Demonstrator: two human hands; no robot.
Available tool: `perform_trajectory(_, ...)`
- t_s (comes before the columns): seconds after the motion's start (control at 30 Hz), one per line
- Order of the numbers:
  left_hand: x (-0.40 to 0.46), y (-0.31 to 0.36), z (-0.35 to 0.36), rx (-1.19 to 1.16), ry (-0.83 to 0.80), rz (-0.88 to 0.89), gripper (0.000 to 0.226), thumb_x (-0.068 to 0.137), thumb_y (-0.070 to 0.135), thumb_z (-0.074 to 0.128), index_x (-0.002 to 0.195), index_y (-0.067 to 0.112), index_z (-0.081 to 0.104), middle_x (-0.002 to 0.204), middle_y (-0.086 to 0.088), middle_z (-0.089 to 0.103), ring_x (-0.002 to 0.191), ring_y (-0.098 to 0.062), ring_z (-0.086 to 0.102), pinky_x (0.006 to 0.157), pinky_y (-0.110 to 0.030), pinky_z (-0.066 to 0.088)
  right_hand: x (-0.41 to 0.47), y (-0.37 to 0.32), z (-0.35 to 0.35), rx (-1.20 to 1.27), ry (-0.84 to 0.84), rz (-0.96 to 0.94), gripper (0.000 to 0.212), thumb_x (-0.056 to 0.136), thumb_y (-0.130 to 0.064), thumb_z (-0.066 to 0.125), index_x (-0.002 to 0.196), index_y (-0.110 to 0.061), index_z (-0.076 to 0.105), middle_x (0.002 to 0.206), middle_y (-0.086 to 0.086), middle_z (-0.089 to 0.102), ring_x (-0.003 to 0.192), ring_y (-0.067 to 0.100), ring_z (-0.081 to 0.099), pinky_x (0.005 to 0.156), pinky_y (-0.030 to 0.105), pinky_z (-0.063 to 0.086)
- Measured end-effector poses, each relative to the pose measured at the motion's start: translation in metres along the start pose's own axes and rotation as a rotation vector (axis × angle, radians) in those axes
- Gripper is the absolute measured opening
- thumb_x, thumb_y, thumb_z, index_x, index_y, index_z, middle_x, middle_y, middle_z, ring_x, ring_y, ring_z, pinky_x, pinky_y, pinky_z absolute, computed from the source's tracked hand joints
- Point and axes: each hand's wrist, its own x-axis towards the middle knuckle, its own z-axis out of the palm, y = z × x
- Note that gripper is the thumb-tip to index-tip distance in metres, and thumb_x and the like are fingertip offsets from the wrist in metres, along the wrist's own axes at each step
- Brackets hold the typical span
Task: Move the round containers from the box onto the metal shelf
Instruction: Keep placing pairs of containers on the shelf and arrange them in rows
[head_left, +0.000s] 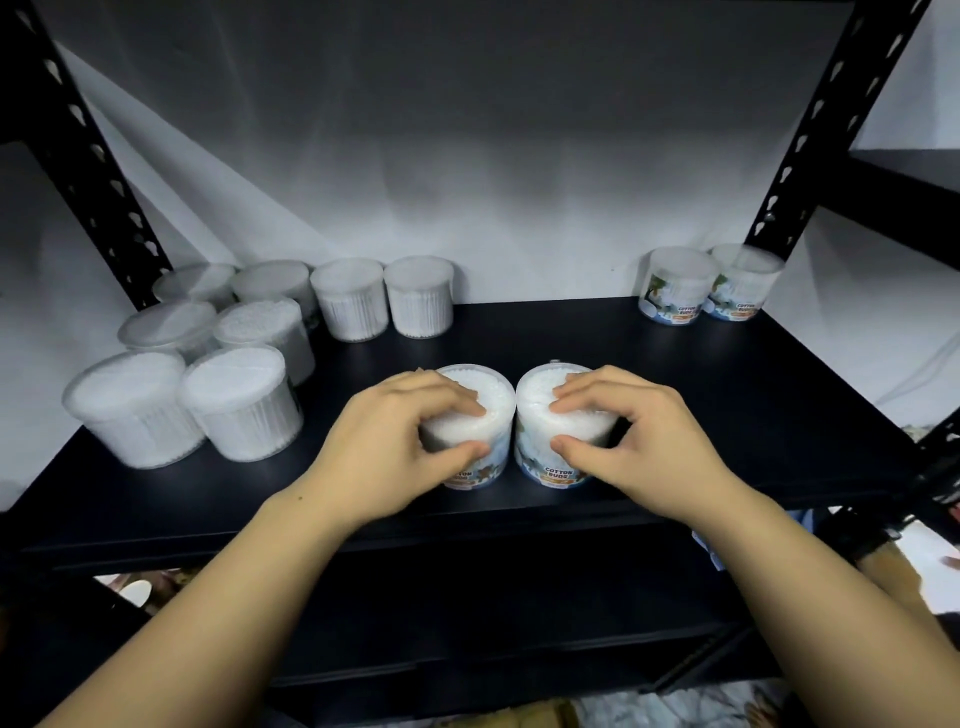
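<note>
Two clear round plastic containers of white cotton buds stand upright, side by side and just touching, near the front edge of the black metal shelf; the left hand grasps the left container from above, fingers curled over its lid and thumb against its labelled wall; the right hand grasps the right container the same way. Far left, a cluster of eight like containers stands in rows, some touching; far right, by the black perforated upright, a pair of labelled containers stands against the white wall.
</note>
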Motion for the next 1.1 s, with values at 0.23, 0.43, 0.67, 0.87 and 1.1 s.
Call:
perform_trajectory(0.23,0.002,-0.001,-0.002,-0.045,-0.034,0.026,0.033,0.076,0.041,0.081,0.107,0.032,0.077,0.117,0.022,0.069,0.113,-0.003,0.064,0.099,-0.034,0.050,0.001,0.004,-0.008,0.028,-0.044,0.025,0.028,0.074,-0.010,0.085,0.100,-0.018,0.079,0.113,-0.013,0.072,0.117,0.001,0.063,0.103,0.017,0.043)
perform_trajectory(0.43,0.004,-0.006,-0.003,-0.053,-0.087,0.059,0.036,0.078,0.036,0.076,0.113,0.033,0.077,0.120,0.022,0.068,0.113,-0.006,0.061,0.099,-0.033,0.049,0.004,0.010,-0.010,0.033,-0.060,0.013,0.029,0.074,-0.005,0.084,0.099,-0.018,0.078,0.112,-0.012,0.072,0.120,0.001,0.062,0.106,0.020,0.044)
perform_trajectory(0.67,0.007,-0.005,-0.006,-0.040,-0.097,0.098,0.045,0.080,0.040,0.080,0.122,0.027,0.072,0.120,0.016,0.066,0.113,-0.009,0.059,0.099,-0.029,0.047,0.006,0.013,-0.013,0.015,-0.079,0.026,0.036,0.074,-0.010,0.086,0.107,-0.021,0.077,0.118,-0.014,0.071,0.129,-0.003,0.055,0.112,0.026,0.041)
perform_trajectory(0.87,0.008,-0.016,-0.019,0.001,-0.115,0.119,0.036,0.074,0.031,0.081,0.110,0.028,0.077,0.113,0.014,0.063,0.107,-0.008,0.057,0.098,-0.021,0.043,0.013,0.007,-0.012,-0.133,-0.017,-0.071,0.037,0.070,-0.040,0.089,0.103,-0.026,0.080,0.108,-0.022,0.070,0.112,0.006,0.057,0.098,0.027,0.046)
perform_trajectory(1.1,0.020,-0.010,-0.009,0.023,-0.142,0.146,0.035,0.079,0.043,0.074,0.112,0.031,0.077,0.109,0.017,0.066,0.102,-0.007,0.060,0.092,-0.030,0.050,0.017,0.015,-0.023,-0.232,-0.080,-0.055,0.025,0.074,-0.036,0.087,0.097,-0.027,0.081,0.097,-0.020,0.070,0.095,0.008,0.061,0.085,0.026,0.049)
